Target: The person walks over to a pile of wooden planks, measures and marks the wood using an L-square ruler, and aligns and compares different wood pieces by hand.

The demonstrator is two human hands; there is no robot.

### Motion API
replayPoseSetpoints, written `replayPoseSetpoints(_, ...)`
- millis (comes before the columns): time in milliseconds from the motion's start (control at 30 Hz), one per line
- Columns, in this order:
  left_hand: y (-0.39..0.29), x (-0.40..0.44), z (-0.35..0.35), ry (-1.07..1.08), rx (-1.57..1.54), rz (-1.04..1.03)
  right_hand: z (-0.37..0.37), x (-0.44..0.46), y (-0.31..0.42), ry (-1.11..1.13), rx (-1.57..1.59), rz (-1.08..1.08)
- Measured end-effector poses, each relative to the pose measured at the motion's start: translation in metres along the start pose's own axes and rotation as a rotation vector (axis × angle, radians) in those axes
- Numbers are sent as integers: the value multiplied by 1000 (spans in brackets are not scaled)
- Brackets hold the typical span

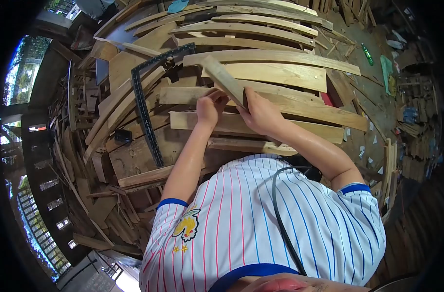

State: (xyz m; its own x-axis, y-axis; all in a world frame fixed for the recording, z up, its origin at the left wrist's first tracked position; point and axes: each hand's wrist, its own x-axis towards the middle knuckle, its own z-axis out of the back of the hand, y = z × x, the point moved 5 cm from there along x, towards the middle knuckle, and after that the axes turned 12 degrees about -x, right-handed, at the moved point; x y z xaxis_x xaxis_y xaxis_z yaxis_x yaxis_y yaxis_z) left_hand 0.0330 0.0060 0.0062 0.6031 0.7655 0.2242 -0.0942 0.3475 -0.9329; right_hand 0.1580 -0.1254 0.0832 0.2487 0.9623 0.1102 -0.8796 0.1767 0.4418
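Observation:
A short wooden slat [224,80] slants up and to the left over the boards, its lower end in my right hand [260,113]. The fingers of that hand are wrapped round the slat. Just beside it, my left hand [211,108] is closed, with the fingertips curled in close to the slat's lower edge. What those fingers pinch, if anything, is hidden. Beneath both hands lie curved wooden boards [300,108], laid roughly side by side. A dark metal framing square [145,117] rests to the left of my left hand.
More curved slats [251,30] cover the far side of the work surface. A small black object [123,136] sits at the left on a wooden panel [139,158]. A green bottle [367,54] lies at the right on the littered floor. Scrap wood [421,92] is piled beyond.

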Motion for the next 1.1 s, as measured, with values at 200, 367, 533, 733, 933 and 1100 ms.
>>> replayPoseSetpoints(200, -6, -2, 1, 14, 61, 9, 40, -4, 25, -169, 261, 60)
replayPoseSetpoints(367, -3, 2, 1, 24, 140, -37, -18, 0, -22, 184, 157, -147)
replayPoseSetpoints(533, -1, 2, -1, -5, 76, -66, -1, -2, -54, 90, 322, -197)
replayPoseSetpoints(733, -29, 5, 4, 56, 184, -194, -20, -16, -129, 64, 547, -400)
replayPoseSetpoints(933, -9, 6, 7, 26, 222, 5, -38, -20, -147, 36, 892, -435)
replayPoseSetpoints(1100, 17, 10, 11, 70, 44, 388, -36, -17, -147, 31, 930, -431)
